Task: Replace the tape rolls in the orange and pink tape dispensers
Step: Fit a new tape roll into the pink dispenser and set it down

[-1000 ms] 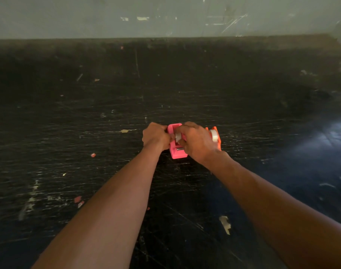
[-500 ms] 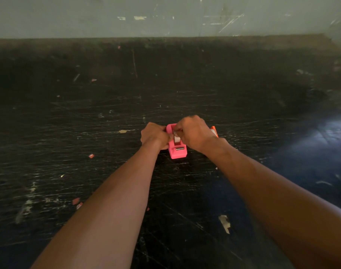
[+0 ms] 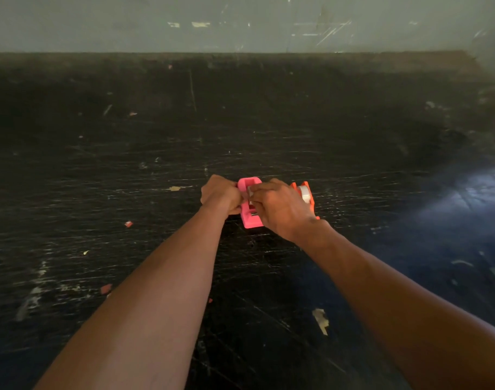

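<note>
I am working in dim light; the black table is catching a bluish glare to its right side, its far edge is bowing from lens distortion, and my forearms are blurring softly.

Both bare forearms reach forward and converge, the left hand curled into a closed grip with knuckles up, the right hand just beside it, back upward, its fingertips pinched together near the left thumb.
</note>
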Demonstrator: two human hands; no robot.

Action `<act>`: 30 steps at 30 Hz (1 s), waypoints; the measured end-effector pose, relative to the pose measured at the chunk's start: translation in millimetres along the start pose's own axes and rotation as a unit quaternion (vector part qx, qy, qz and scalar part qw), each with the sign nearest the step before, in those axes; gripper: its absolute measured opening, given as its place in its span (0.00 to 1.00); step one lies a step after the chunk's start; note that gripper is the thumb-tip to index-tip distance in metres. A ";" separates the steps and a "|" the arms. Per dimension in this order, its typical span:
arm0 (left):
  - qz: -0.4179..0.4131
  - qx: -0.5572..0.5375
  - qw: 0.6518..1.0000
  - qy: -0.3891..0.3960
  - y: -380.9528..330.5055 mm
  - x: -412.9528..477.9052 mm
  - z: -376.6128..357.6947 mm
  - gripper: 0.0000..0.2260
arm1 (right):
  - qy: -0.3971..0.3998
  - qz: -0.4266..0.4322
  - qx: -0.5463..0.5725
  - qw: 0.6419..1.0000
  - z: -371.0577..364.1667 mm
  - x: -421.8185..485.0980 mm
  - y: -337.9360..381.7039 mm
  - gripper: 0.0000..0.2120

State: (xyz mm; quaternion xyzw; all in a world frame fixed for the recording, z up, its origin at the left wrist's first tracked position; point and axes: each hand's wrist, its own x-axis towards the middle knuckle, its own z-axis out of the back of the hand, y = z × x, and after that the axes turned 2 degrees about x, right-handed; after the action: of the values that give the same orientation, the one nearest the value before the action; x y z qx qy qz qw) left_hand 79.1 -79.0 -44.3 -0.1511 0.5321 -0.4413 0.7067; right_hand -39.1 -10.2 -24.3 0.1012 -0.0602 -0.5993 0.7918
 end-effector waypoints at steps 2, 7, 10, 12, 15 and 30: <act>0.003 0.000 1.000 -0.001 -1.0 0.3 0.3 0.13 | 0.002 -0.007 0.003 1.000 -0.2 -2.5 -0.2 0.09; 0.009 -0.001 1.000 0.002 -1.4 0.9 0.4 0.13 | 0.002 -0.009 -0.001 1.000 -1.9 -10.0 1.6 0.10; 0.007 0.004 1.000 -0.003 -0.8 0.7 -0.1 0.13 | 0.008 -0.004 -0.010 1.000 -5.1 -16.2 3.7 0.14; 0.006 0.003 1.000 -0.005 -0.8 1.6 -0.7 0.13 | 0.002 -0.002 -0.008 1.000 -7.8 -19.1 5.1 0.15; 0.007 0.003 1.000 -0.007 -1.3 2.4 -0.9 0.14 | -0.011 -0.006 0.004 1.000 -10.3 -19.9 8.0 0.15; 0.011 -0.012 1.000 -0.013 -0.1 4.1 -3.6 0.16 | -0.102 -0.025 0.041 0.994 -22.1 -51.2 3.3 0.10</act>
State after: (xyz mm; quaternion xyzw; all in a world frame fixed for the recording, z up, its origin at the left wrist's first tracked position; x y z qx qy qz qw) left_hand 76.1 -81.4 -48.2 -0.1589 0.5299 -0.4254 0.7163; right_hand -45.3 41.8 -43.7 0.0733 -0.1626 -0.6228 0.7618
